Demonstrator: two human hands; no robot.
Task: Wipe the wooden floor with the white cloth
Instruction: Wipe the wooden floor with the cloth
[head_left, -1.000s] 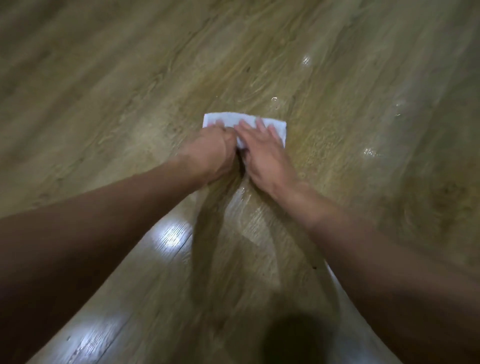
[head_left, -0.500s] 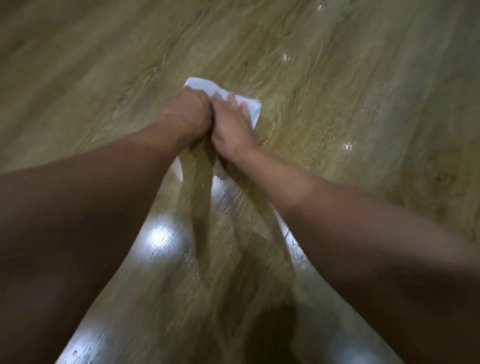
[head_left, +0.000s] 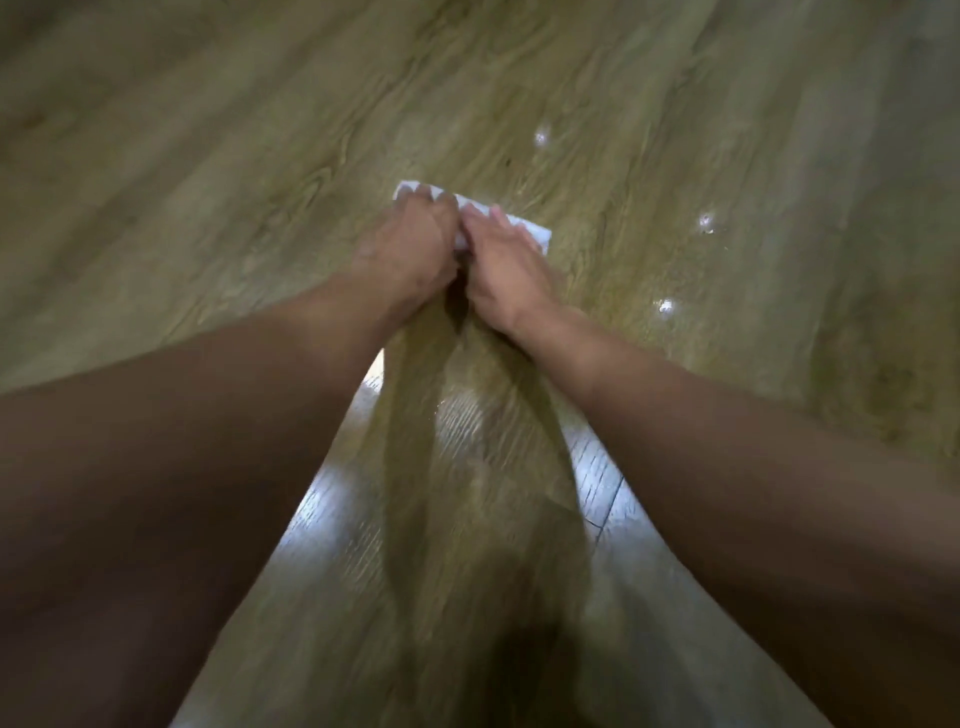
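White cloth (head_left: 530, 231) lies on the wooden floor (head_left: 208, 182) at 12 o'clock of the person, under both hands. Left hand (head_left: 405, 249) covers its 9 o'clock end, fingers arched onto it; through the blur, grasp or plain press cannot be told. Right hand (head_left: 504, 265) rests on the 3 o'clock half, fingers straight, released, pressing flat. Bright spots (head_left: 705, 222) glint at 3 o'clock of the cloth.
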